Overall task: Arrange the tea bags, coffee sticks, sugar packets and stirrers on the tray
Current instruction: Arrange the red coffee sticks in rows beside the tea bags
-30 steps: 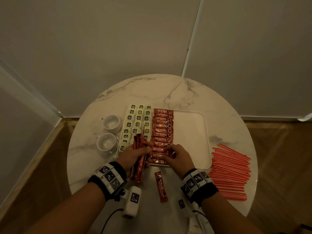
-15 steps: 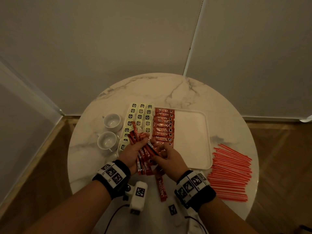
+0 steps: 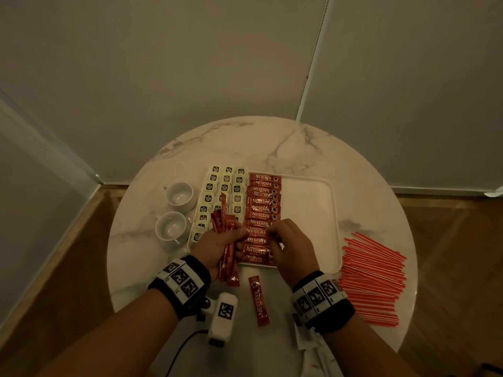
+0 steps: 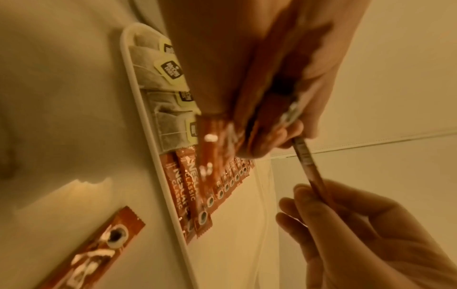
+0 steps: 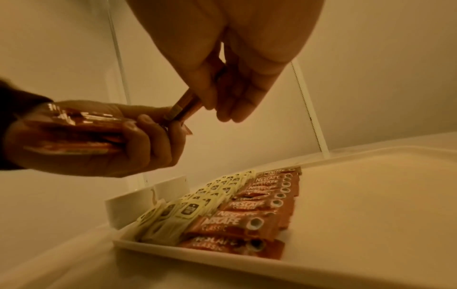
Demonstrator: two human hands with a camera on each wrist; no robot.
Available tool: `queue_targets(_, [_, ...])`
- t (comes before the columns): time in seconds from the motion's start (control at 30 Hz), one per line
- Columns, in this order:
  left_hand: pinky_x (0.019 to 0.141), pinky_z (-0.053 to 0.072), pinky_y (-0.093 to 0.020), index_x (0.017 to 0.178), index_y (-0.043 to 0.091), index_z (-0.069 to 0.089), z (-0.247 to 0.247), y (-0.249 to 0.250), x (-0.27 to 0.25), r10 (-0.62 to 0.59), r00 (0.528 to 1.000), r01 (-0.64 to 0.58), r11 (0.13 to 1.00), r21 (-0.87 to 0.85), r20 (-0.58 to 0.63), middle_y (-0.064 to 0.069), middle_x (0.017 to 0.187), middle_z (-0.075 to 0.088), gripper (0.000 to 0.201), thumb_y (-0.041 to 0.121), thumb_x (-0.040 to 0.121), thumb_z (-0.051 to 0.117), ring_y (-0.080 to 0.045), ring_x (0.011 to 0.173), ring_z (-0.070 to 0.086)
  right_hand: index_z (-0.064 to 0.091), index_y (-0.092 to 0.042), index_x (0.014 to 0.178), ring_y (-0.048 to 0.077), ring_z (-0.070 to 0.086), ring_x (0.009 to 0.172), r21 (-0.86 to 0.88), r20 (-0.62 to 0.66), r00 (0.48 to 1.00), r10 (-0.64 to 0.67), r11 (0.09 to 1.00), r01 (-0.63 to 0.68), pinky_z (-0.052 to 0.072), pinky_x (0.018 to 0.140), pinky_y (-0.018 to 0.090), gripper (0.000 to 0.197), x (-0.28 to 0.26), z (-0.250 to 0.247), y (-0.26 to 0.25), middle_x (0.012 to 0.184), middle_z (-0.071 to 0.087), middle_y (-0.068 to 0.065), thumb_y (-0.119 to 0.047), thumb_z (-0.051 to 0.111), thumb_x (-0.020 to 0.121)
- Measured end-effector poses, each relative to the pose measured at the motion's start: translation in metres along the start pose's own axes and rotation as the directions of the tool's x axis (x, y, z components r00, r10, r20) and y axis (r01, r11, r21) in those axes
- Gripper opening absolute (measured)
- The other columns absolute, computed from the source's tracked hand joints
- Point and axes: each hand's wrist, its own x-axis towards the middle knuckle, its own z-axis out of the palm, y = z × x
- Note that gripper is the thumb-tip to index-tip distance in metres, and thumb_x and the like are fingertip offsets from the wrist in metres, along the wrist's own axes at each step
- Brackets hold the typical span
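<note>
My left hand [image 3: 217, 244] is curled around a bundle of coffee sticks [image 3: 228, 240], slim glossy red foil sachets fanning out above my knuckles. My right hand [image 3: 292, 247] pinches one stick [image 4: 310, 168] by its end between thumb and fingertips, held above the tray [image 3: 310, 208]. The tray is white, smooth and rectangular with rounded corners; on it papery tea bags [image 3: 226, 187] with pale tags lie in overlapping columns beside a column of red sticks [image 3: 262, 205]. One loose stick [image 3: 258, 302] lies flat on the marble table [image 3: 245, 148]. Thin red stirrers [image 3: 373, 278] are heaped right of the tray.
</note>
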Motion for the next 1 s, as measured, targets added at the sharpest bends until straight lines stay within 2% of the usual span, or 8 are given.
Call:
queue_targets(0.13, [0.046, 0.050, -0.026, 0.091, 0.007, 0.060, 0.001, 0.001, 0.001, 0.098, 0.995, -0.097, 0.994, 0.053, -0.026, -0.010, 0.065, 0.055, 0.011, -0.001, 0.084, 0.064, -0.015, 0.049, 0.056, 0.054, -0.024, 0.117, -0.003, 0.060, 0.087, 0.282, 0.113, 0.971, 0.211, 0.930, -0.235, 0.049, 0.077, 0.010, 0.035, -0.004, 0.000, -0.002, 0.102, 0.058, -0.020, -0.017, 0.068, 0.086])
queue_targets(0.23, [0.047, 0.050, -0.025, 0.091, 0.008, 0.058, 0.000, 0.001, 0.000, 0.147, 0.989, -0.145, 0.987, 0.074, -0.016, -0.008, 0.064, 0.057, 0.014, -0.004, 0.085, 0.061, -0.015, 0.049, 0.057, 0.062, -0.028, 0.099, 0.005, 0.065, 0.087, 0.421, 0.157, 0.920, 0.360, 0.818, -0.392, 0.055, 0.076, 0.025, 0.017, -0.002, 0.002, -0.002, 0.096, 0.066, -0.009, -0.014, 0.064, 0.090])
queue_targets(0.33, [0.047, 0.049, -0.025, 0.087, 0.008, 0.058, -0.001, 0.000, 0.000, 0.166, 0.986, -0.166, 0.982, 0.092, 0.002, -0.007, 0.063, 0.057, 0.015, -0.006, 0.085, 0.060, -0.015, 0.049, 0.055, 0.067, -0.029, 0.085, 0.006, 0.065, 0.080, 0.482, 0.205, 0.901, 0.383, 0.761, -0.433, 0.052, 0.066, 0.016, 0.025, 0.003, -0.002, 0.003, 0.091, 0.069, -0.005, -0.005, 0.061, 0.090])
queue_targets(0.43, [0.048, 0.049, -0.025, 0.088, 0.008, 0.059, -0.005, -0.003, 0.002, 0.175, 0.984, -0.170, 0.979, 0.112, -0.040, -0.007, 0.065, 0.058, 0.015, -0.006, 0.085, 0.060, -0.014, 0.051, 0.056, 0.070, -0.018, 0.089, 0.002, 0.063, 0.079, 0.494, 0.281, 0.866, 0.413, 0.712, -0.500, 0.048, 0.061, 0.010, 0.021, 0.011, -0.008, 0.011, 0.093, 0.069, -0.001, 0.000, 0.060, 0.089])
queue_targets(0.57, [0.056, 0.049, -0.028, 0.090, 0.013, 0.063, -0.015, -0.008, 0.009, 0.179, 0.975, -0.155, 0.973, 0.171, -0.132, -0.005, 0.074, 0.062, 0.016, -0.001, 0.083, 0.066, -0.016, 0.058, 0.058, 0.073, -0.011, 0.100, 0.007, 0.064, 0.086, 0.424, 0.197, 0.835, 0.514, 0.724, -0.545, 0.046, 0.064, 0.005, 0.021, 0.021, -0.004, 0.041, 0.098, 0.072, 0.004, -0.001, 0.058, 0.090])
queue_targets(0.67, [0.056, 0.047, -0.029, 0.093, 0.012, 0.064, -0.018, -0.011, 0.010, 0.166, 0.972, -0.132, 0.971, 0.198, -0.165, -0.003, 0.071, 0.062, 0.017, -0.001, 0.083, 0.066, -0.017, 0.058, 0.058, 0.074, -0.011, 0.100, 0.013, 0.064, 0.093, 0.337, 0.201, 0.814, 0.545, 0.742, -0.580, 0.048, 0.081, 0.016, 0.022, 0.021, 0.004, 0.057, 0.102, 0.071, 0.005, -0.002, 0.058, 0.090])
queue_targets(0.83, [0.053, 0.046, -0.028, 0.093, 0.012, 0.062, -0.018, -0.015, 0.009, 0.147, 0.973, -0.111, 0.974, 0.200, -0.177, -0.002, 0.066, 0.060, 0.017, -0.003, 0.084, 0.063, -0.016, 0.056, 0.056, 0.071, -0.020, 0.080, 0.014, 0.066, 0.085, 0.356, 0.232, 0.762, 0.604, 0.677, -0.645, 0.053, 0.081, 0.031, 0.022, 0.014, 0.018, 0.065, 0.092, 0.071, 0.001, 0.000, 0.063, 0.085])
queue_targets(1.0, [0.056, 0.046, -0.030, 0.090, 0.013, 0.063, -0.020, -0.018, 0.011, 0.154, 0.971, -0.108, 0.965, 0.239, -0.184, -0.001, 0.065, 0.061, 0.017, -0.002, 0.084, 0.064, -0.016, 0.057, 0.056, 0.071, -0.012, 0.086, 0.015, 0.066, 0.088, 0.415, 0.211, 0.727, 0.654, 0.613, -0.672, 0.053, 0.078, 0.025, 0.011, 0.016, 0.024, 0.063, 0.092, 0.071, 0.003, -0.002, 0.069, 0.082])
